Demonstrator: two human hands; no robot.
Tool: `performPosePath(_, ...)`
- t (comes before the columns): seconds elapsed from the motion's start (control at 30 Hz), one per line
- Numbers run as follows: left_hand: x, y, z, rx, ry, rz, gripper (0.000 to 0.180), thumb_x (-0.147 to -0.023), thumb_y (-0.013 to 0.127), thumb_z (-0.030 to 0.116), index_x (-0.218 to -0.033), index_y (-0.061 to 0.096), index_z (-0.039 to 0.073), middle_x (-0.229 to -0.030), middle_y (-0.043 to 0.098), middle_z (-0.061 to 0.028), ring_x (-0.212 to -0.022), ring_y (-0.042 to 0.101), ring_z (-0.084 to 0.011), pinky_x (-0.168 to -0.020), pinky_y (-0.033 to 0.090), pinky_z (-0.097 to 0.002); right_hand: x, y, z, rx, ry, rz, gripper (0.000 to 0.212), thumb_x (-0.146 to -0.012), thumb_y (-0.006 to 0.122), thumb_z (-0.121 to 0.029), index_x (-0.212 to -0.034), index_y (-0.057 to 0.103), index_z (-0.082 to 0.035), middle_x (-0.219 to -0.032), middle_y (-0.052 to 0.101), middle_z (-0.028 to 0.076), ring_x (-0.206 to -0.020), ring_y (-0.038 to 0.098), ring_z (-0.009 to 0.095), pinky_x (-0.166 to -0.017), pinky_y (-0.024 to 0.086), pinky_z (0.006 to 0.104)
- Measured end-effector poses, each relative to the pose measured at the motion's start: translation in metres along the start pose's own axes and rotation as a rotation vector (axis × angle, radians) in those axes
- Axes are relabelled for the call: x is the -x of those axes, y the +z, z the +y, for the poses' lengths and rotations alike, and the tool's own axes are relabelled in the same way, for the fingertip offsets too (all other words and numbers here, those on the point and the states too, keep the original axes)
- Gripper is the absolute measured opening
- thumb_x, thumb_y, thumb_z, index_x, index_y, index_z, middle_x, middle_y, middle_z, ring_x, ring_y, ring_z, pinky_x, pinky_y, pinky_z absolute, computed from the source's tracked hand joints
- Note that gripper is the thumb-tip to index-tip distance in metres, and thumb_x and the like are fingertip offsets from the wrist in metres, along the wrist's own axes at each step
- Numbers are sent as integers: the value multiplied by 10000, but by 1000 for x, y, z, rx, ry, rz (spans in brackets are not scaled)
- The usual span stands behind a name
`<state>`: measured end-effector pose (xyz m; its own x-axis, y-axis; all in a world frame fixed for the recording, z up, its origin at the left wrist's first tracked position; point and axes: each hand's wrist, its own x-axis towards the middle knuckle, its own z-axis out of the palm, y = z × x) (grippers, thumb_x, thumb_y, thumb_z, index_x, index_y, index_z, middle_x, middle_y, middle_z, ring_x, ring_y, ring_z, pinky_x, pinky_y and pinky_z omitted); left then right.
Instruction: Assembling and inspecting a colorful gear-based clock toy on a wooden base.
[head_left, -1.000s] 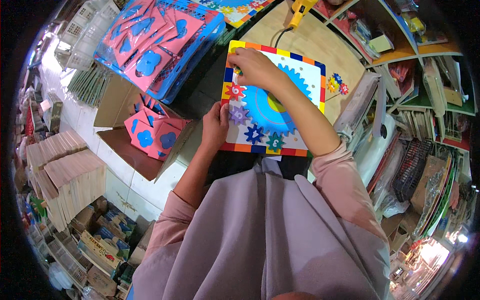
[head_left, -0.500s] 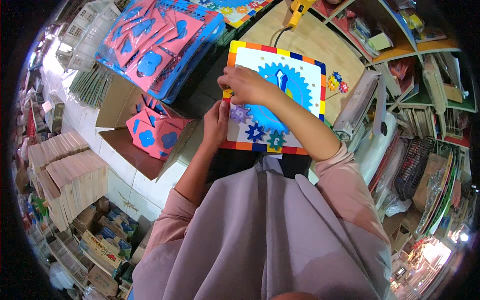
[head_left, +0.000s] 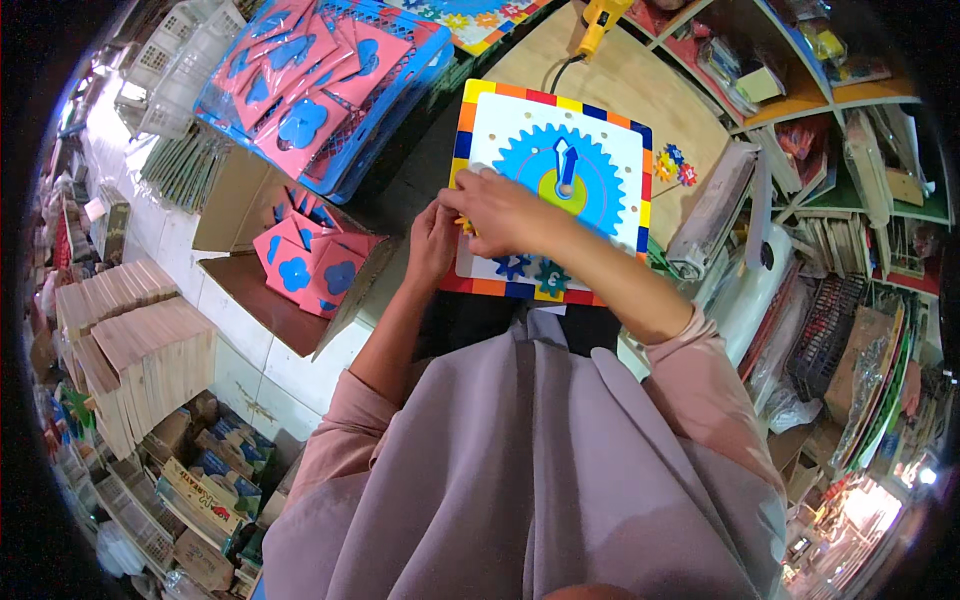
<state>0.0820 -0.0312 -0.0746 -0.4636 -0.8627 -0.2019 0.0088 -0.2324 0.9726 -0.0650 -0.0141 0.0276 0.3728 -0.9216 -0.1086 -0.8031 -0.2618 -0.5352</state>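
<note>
A square toy clock board [head_left: 627, 135] with a bright checkered border lies in front of me, bearing a big blue gear face [head_left: 600, 185] and a pair of blue and white clock hands [head_left: 566, 170]. My right hand [head_left: 503, 212] is bent over the board's left side, its fingers closed around a small yellow gear [head_left: 463, 226], mostly covered. Against it at the left border is my left hand [head_left: 432, 240], also closed, fingertips meeting the right ones; what it grips is hidden. Near the bottom edge sit a dark blue gear [head_left: 513, 266] and a green gear [head_left: 551, 277].
Left of the board stand a blue basket [head_left: 345, 185] and a cardboard box [head_left: 262, 318], both with pink flower-cutout pieces. Several small gears [head_left: 672, 165] lie on the wooden surface [head_left: 530, 65] at right. A yellow tool [head_left: 603, 22] with a cord lies beyond; shelves [head_left: 830, 110] rise at right.
My right hand has come down and slightly right from the upper left part of the board, uncovering its upper left area. My left hand has stayed near the left border, fingers now meeting the right ones.
</note>
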Motion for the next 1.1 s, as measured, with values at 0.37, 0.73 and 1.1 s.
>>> performPosePath(0.37,1,-1,1,141,-81,-54,331,-990,413,279,-1073,556,-7,-974,587,-32,-870,538,-104,-765,448,-245,11,18,-7,4,21,149,372,-622,677,-60,-964,532,-41,-930,556,166,-966,540,369,-992,396,424)
performPosePath(0.73,2,-1,12,-159,-85,5,332,-985,429,293,-995,586,0,-833,591,-11,-723,520,-80,-658,431,-228,55,-85,63,-465,129,519,312,-611,687,-74,-893,557,-43,-844,584,51,-784,561,178,-734,464,301)
performPosePath(1.1,3,6,25,-103,-105,22,331,-977,455,293,-1004,589,-8,-826,607,-18,-720,535,-67,-636,437,-215,182,-26,316,168,1028,422,378,-589,775,-235,-839,561,-50,-800,644,146,-724,651,244,-648,503,354)
